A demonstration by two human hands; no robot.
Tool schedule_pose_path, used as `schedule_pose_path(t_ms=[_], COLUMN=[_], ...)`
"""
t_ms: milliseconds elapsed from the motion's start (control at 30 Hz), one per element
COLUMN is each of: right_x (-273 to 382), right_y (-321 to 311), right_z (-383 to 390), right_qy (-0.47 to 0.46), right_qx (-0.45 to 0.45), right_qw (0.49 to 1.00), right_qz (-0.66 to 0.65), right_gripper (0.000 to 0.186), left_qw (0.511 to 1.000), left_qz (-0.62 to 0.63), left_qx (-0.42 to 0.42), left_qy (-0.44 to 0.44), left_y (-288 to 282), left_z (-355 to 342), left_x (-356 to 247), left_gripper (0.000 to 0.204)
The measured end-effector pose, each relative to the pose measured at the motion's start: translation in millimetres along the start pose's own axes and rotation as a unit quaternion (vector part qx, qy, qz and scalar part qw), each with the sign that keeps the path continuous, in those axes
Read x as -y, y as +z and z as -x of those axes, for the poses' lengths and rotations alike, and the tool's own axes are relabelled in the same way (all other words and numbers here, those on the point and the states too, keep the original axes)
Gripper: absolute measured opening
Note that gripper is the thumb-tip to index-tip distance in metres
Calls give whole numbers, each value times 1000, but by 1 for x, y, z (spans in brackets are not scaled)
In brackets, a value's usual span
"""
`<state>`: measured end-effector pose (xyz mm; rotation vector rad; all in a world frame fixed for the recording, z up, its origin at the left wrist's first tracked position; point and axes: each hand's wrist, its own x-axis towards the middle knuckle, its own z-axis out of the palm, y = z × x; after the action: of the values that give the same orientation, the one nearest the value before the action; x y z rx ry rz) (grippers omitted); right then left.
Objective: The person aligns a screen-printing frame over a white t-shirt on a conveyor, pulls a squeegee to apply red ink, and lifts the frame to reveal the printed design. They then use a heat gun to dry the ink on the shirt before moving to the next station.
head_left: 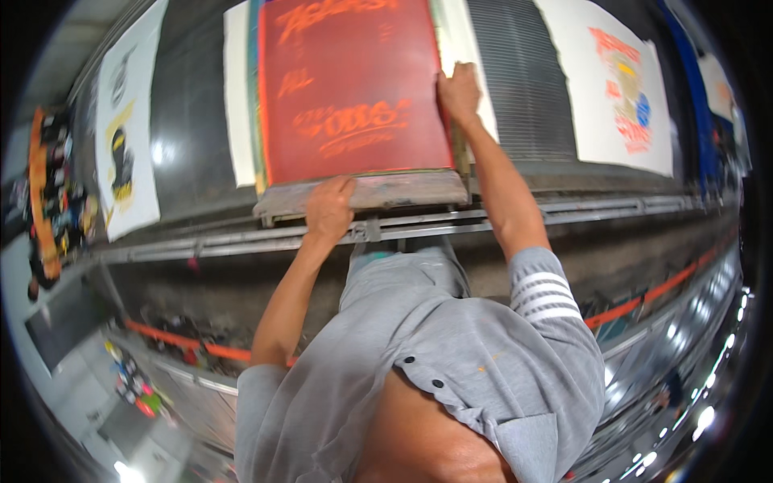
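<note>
A screen printing frame [354, 97] with red mesh and orange lettering lies over a white sheet on the long dark table in front of me. My left hand [328, 211] is closed over the frame's worn, grey near bar [394, 191], left of its middle. Farther off, my right hand [460, 92] grips the frame's right side with bent fingers. Parts of the white sheet [240, 97] show beyond both sides of the frame. What lies under the mesh is hidden.
Printed white sheets lie to the left [129, 137] and right [620, 97] on the dark table [515, 80]. A metal rail [580, 211] runs along its near edge, close to my body. Orange bars [644, 298] cross behind me. Several dark items line an orange shelf [40, 193] far left.
</note>
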<state>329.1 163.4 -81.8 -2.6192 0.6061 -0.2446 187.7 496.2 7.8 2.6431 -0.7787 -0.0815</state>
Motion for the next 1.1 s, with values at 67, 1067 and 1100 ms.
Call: schedule_pose_path(t_ms=[67,1067,1100], right_x=[4,106,119], right_y=[2,-118,-112], right_z=[3,-100,-106], right_qy=[-32,-322,-320], right_qx=[-13,250,221], right_qw=[999,912,915], right_qz=[9,54,106], right_gripper=[42,31,29], left_qw=[1000,984,989], left_qz=[-6,2,-1], left_qx=[2,174,149], left_qy=[-2,-38,-22], left_y=[-4,-73,-74], left_z=[6,-299,-312], left_x=[0,107,112], left_gripper=[33,17,18])
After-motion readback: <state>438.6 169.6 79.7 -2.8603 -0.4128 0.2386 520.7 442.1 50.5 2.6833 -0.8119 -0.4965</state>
